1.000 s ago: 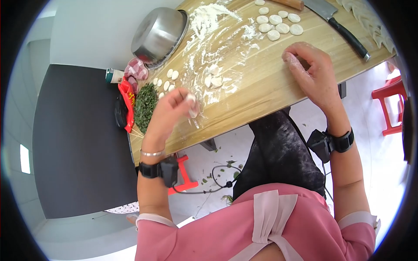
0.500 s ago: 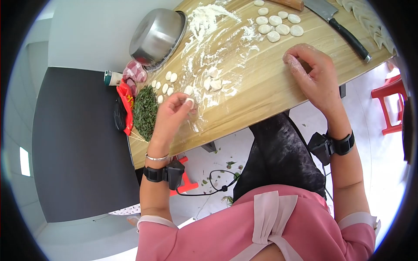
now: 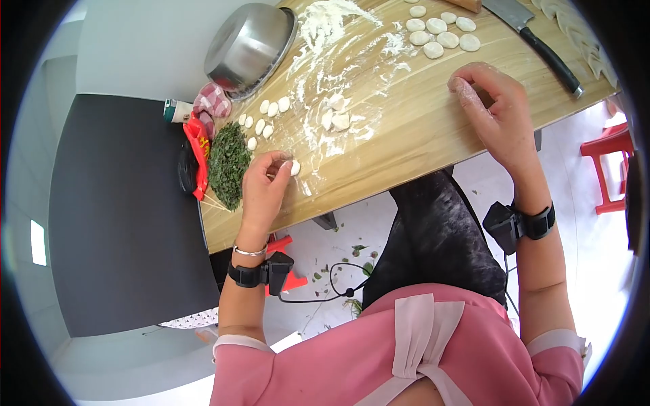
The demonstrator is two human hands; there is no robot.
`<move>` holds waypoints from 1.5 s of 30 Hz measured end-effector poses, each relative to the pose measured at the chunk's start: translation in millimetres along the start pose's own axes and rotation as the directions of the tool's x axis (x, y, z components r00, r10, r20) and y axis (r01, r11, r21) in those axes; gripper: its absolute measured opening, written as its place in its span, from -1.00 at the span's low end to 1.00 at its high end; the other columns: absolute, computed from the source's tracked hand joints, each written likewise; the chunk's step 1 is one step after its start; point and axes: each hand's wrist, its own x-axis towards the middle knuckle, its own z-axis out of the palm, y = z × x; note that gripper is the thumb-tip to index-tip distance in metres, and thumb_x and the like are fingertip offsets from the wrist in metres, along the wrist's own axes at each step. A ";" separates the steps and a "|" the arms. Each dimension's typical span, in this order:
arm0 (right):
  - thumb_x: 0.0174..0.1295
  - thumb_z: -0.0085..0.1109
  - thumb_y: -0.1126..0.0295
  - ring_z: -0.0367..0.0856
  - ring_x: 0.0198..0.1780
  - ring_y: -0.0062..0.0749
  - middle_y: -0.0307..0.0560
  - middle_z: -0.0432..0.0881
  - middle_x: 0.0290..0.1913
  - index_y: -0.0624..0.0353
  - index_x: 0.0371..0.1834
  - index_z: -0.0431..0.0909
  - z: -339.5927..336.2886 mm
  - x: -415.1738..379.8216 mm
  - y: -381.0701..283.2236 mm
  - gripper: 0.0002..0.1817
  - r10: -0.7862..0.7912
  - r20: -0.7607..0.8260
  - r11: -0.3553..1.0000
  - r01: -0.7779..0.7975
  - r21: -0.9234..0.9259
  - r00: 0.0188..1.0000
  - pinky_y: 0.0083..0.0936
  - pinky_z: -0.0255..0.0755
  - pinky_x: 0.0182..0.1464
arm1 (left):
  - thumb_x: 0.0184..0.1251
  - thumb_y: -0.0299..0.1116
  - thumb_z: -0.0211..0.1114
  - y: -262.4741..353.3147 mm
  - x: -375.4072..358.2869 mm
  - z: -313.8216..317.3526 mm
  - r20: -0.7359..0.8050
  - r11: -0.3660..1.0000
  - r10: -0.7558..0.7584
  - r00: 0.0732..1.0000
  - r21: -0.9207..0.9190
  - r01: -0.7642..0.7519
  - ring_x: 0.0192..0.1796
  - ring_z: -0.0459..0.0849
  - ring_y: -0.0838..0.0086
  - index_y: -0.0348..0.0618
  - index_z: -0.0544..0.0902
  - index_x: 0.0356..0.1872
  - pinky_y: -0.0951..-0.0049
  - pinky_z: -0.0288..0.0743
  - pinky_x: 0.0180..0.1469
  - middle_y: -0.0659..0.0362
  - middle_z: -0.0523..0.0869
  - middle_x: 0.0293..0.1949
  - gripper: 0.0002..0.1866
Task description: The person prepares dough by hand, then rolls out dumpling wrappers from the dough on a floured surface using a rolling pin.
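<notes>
My left hand (image 3: 266, 181) is low over the near left part of the floured wooden table (image 3: 379, 159). Its thumb and fingers are closed at a small white dough piece (image 3: 296, 168) by the fingertips. Several small dough pieces (image 3: 273, 109) lie beyond that hand, and a cluster of floured dough pieces (image 3: 340, 122) sits to its right. Above the table's right part, my right hand (image 3: 497, 111) has its fingers curled and the thumb against the index finger. Nothing shows in it. Farther back lie several flattened dough rounds (image 3: 437, 26).
A metal bowl (image 3: 247, 51) lies tilted at the back left, near loose flour (image 3: 332, 20). Chopped greens (image 3: 228, 166) and a red bag (image 3: 198, 149) are on the left. A cleaver (image 3: 542, 51), a wooden rod's end (image 3: 467, 5) and dumplings (image 3: 575, 37) stand back right.
One dough piece near my left fingers has travelled away to join the group beyond. My left hand has come slightly nearer the front edge with another piece. My right hand has hardly moved.
</notes>
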 end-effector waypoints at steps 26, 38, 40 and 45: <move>0.27 0.18 0.39 0.49 -0.41 -0.28 0.04 0.57 -0.43 0.30 -0.24 0.59 -1.8 1.6 -1.3 -0.83 -0.008 0.003 0.996 0.008 -0.094 1.000 -0.44 0.36 -0.32 | 0.60 -0.25 -0.11 3.5 18.0 25.7 0.015 0.809 0.361 0.933 0.493 -0.321 0.49 0.19 -0.07 -0.38 0.23 0.43 0.11 0.02 0.52 -0.22 0.28 0.43 -0.48; 0.26 0.17 0.40 0.50 -0.41 -0.26 0.04 0.57 -0.43 0.30 -0.26 0.58 -2.1 1.9 -2.4 -0.84 -0.011 0.002 0.995 0.011 -0.097 1.000 -0.44 0.37 -0.30 | 0.65 -0.17 -0.18 -9.5 27.9 21.1 0.066 0.793 0.259 0.964 0.556 -0.251 0.60 -0.01 0.00 -0.28 0.20 0.50 0.09 -0.19 0.58 -0.14 0.17 0.53 -0.45; 0.26 0.17 0.40 0.49 -0.41 -0.26 0.04 0.57 -0.43 0.30 -0.25 0.58 -1.8 1.6 -2.8 -0.84 -0.005 -0.006 0.995 0.004 -0.097 1.000 -0.45 0.37 -0.30 | 0.64 -0.17 -0.18 -9.4 24.9 20.1 0.071 0.791 0.251 0.965 0.560 -0.246 0.60 -0.02 -0.03 -0.26 0.20 0.50 0.06 -0.20 0.57 -0.14 0.15 0.54 -0.45; 0.27 0.17 0.40 0.49 -0.41 -0.28 0.03 0.58 -0.42 0.30 -0.25 0.59 -0.2 1.4 -3.7 -0.84 0.036 0.004 0.997 -0.035 -0.070 0.999 -0.45 0.37 -0.30 | 0.62 -0.17 -0.13 -4.7 41.5 8.4 0.006 0.817 0.327 0.945 0.500 -0.286 0.60 -0.04 -0.08 -0.22 0.19 0.51 -0.02 -0.21 0.56 -0.15 0.13 0.54 -0.44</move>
